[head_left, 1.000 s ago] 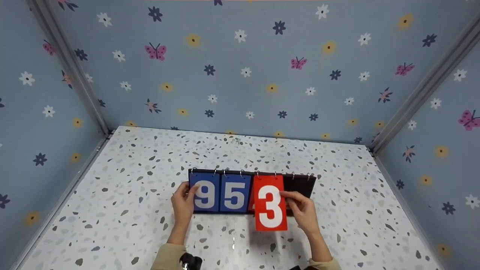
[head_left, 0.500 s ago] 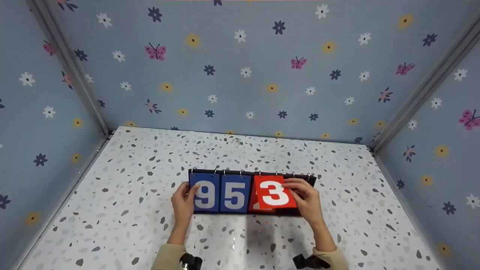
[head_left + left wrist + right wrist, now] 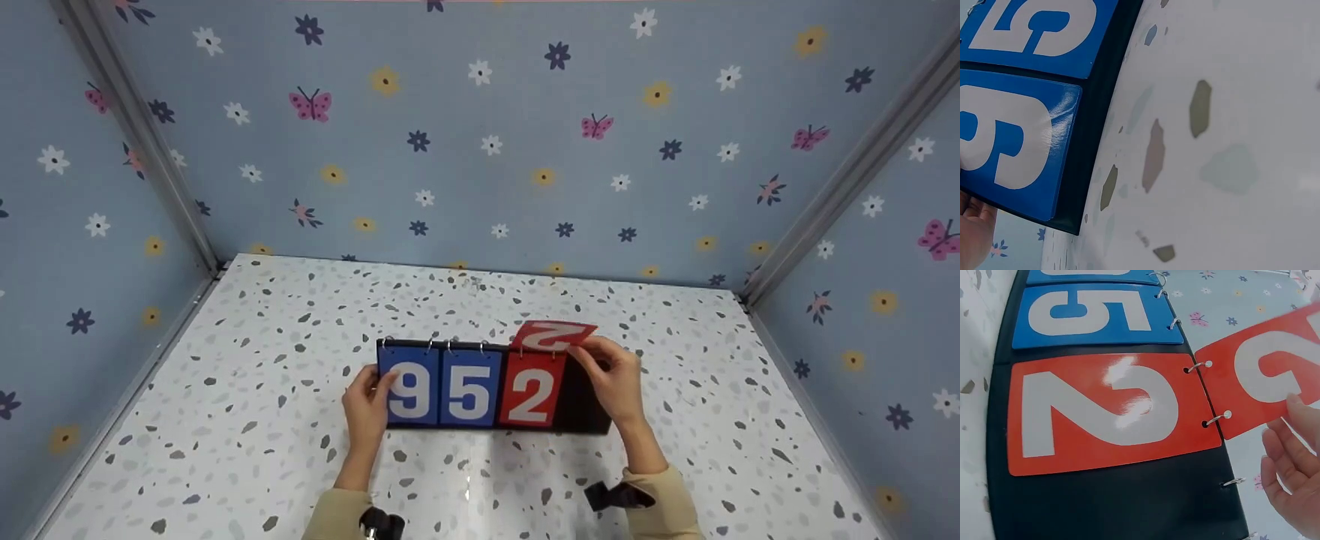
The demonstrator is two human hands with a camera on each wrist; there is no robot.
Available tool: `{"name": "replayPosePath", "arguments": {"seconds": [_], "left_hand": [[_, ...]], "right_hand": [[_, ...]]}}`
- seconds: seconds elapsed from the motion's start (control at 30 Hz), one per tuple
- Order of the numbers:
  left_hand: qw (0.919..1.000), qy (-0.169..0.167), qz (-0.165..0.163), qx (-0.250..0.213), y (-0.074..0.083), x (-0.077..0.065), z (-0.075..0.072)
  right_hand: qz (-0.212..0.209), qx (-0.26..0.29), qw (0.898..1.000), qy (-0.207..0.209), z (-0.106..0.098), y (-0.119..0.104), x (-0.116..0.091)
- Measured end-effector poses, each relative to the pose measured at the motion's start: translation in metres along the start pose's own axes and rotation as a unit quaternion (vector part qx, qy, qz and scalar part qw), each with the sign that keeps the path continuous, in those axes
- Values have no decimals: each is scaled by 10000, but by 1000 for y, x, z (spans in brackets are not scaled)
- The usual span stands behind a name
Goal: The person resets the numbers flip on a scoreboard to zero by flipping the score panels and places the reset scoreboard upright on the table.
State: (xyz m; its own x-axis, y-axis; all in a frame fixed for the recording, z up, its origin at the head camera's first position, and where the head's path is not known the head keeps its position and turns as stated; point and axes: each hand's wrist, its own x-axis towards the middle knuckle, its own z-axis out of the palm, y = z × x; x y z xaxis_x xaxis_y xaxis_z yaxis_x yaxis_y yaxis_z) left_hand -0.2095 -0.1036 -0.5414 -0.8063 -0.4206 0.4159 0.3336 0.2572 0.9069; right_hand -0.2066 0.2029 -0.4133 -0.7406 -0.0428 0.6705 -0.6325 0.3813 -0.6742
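Observation:
A black flip scoreboard stands tilted on the speckled table, two blue cards reading 9 and 5 on its left. My left hand grips its left edge, thumb in front beside the 9. A red card is turned up over the top rings, an upside-down 2 on its visible side. Its right edge is pinched by my right hand. Below it hangs another red card reading 2. The rightmost slot shows bare black board. In the left wrist view, only some left-hand fingers show.
Metal rings join the cards to the board's top edge. Light speckled tabletop surrounds the scoreboard. Blue patterned walls enclose the back and both sides.
My right hand has lifted the red 3 card up and over the top edge, uncovering the red 2 beneath. My left hand has stayed in place on the board.

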Motion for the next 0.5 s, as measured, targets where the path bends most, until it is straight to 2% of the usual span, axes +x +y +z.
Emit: {"name": "replayPosePath", "arguments": {"seconds": [0.33, 0.5], "left_hand": [[10000, 38, 66, 27, -2, 0, 0], [10000, 23, 7, 10, -2, 0, 0]], "right_hand": [[-199, -510, 9984, 104, 6, 6, 22], [-55, -689, 9975, 168, 9, 31, 29]]}}
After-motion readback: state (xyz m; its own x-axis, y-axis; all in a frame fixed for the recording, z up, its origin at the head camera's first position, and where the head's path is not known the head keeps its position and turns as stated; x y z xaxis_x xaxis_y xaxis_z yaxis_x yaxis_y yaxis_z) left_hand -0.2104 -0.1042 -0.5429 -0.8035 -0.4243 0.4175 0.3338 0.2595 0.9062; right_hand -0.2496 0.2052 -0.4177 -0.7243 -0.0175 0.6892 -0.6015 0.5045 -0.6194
